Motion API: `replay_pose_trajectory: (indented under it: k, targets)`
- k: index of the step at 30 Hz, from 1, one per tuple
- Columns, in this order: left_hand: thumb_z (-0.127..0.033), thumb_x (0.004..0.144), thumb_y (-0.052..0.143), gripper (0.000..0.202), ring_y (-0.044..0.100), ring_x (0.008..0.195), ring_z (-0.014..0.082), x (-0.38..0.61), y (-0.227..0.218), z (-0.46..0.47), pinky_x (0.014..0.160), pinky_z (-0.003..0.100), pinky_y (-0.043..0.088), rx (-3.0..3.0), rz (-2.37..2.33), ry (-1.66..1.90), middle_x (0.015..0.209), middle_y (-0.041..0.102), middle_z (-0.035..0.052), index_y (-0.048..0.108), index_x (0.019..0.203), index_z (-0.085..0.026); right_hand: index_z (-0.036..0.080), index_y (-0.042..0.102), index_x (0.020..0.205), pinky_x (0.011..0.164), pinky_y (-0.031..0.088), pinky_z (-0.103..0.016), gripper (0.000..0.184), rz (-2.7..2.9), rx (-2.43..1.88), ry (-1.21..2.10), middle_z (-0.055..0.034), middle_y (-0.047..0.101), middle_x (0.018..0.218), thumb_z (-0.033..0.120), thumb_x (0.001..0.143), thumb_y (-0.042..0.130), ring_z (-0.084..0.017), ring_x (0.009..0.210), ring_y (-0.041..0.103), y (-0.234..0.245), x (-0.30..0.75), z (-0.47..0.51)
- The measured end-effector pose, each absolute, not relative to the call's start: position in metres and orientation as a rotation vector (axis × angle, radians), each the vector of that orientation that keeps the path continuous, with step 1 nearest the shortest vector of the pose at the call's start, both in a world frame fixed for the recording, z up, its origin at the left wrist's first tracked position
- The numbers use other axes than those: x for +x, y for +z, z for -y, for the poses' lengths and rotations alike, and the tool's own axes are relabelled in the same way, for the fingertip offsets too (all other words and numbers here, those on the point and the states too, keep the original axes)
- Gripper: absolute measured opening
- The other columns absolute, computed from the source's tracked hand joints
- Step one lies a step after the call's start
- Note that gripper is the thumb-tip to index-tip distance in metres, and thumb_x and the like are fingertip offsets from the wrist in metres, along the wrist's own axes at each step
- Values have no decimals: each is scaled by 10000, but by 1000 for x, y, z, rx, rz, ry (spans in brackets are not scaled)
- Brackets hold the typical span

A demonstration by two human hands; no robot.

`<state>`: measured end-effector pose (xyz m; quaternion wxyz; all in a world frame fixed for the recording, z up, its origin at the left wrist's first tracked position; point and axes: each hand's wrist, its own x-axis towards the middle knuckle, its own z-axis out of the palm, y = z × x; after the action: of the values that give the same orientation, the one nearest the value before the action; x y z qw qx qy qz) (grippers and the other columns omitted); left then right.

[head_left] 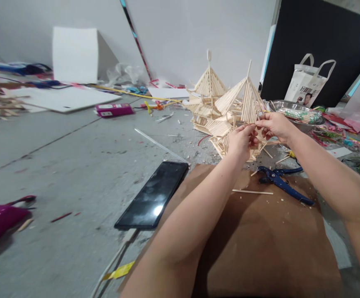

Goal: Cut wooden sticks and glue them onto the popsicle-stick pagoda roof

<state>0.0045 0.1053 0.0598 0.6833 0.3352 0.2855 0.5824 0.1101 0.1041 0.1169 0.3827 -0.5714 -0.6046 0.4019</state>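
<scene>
Grip curls close, hold unclear, in left hand (242,140) and right hand (273,126) by two stick roofs (248,99).

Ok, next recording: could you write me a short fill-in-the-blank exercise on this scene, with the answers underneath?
1. The bare left hand and bare right hand are close together at the pale wooden-stick model, which has ____ tall pointed roofs.
2. The plier-like cutter on the flat brown sheet has handles coloured ____.
3. In the picture, the black rectangular phone lies along the sheet's ____ edge.
4. Behind the white two-handled bag stands a large flat panel coloured ____.

Missing words: two; blue; left; black.
</scene>
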Motion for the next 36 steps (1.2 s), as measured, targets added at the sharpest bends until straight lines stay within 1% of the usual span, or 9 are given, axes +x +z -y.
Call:
replay_pose_trajectory:
  k: [10, 13, 17, 19, 22, 24, 31, 33, 36]
  targets:
    - [-244, 599, 603, 144, 391, 345, 32, 4, 62, -104, 372, 172, 259, 750, -661, 1293, 481, 446, -72, 489, 633, -163, 149, 522, 700, 341, 307, -179, 95, 1552, -1459, 1008, 38, 521, 575, 136, 782, 566, -40, 361, 447, 116, 111, -105]
    - [-234, 611, 580, 117, 384, 340, 32, 4, 62, -103, 368, 172, 260, 716, -665, 1256, 467, 448, -66, 494, 632, -157, 151, 537, 738, 345, 304, -183, 91, 1537, -1497, 1032, 22, 544, 614, 200, 761, 610, -43, 371, 455, 116, 117, -102]
    - [-210, 616, 556, 89, 403, 333, 43, 5, 64, -100, 362, 182, 280, 726, -690, 1207, 459, 479, -47, 535, 660, -136, 154, 550, 763, 352, 313, -185, 171, 1493, -1579, 1032, 1, 581, 667, 296, 742, 642, -42, 384, 462, 111, 131, -98]
    - [-220, 621, 552, 98, 421, 331, 52, 6, 64, -98, 359, 188, 290, 751, -714, 1186, 458, 488, -39, 545, 655, -128, 154, 532, 704, 345, 310, -191, 214, 1483, -1577, 995, 5, 568, 622, 339, 750, 629, -47, 371, 452, 106, 140, -96]
    - [-244, 633, 547, 118, 426, 323, 58, 7, 62, -92, 349, 193, 288, 813, -738, 1172, 458, 489, -35, 550, 641, -126, 173, 446, 567, 339, 301, -196, 331, 1490, -1527, 886, 47, 458, 446, 391, 754, 610, -54, 330, 401, 96, 153, -89]
    - [-246, 635, 552, 117, 402, 315, 50, 9, 61, -88, 342, 189, 276, 873, -730, 1180, 451, 478, -40, 543, 619, -131, 185, 408, 533, 346, 307, -196, 369, 1498, -1474, 855, 64, 404, 391, 408, 739, 616, -57, 322, 383, 87, 161, -81]
    - [-247, 707, 533, 153, 369, 314, 34, 20, 61, -72, 352, 189, 282, 1171, -746, 1158, 464, 482, -38, 553, 600, -140, 191, 446, 608, 374, 328, -194, 384, 1456, -1445, 923, 67, 443, 447, 533, 674, 609, -60, 354, 411, 53, 186, -48]
    - [-252, 724, 528, 171, 377, 323, 35, 24, 62, -69, 359, 186, 284, 1268, -772, 1139, 469, 486, -36, 550, 592, -145, 196, 444, 621, 383, 321, -194, 357, 1474, -1496, 894, 68, 438, 411, 519, 704, 572, -66, 346, 404, 43, 193, -44]
    - [-253, 729, 521, 188, 378, 335, 40, 27, 61, -63, 370, 187, 268, 1476, -822, 1100, 472, 491, -33, 539, 568, -157, 207, 434, 650, 392, 308, -197, 261, 1507, -1564, 821, 76, 425, 362, 434, 760, 501, -76, 328, 381, 30, 201, -42]
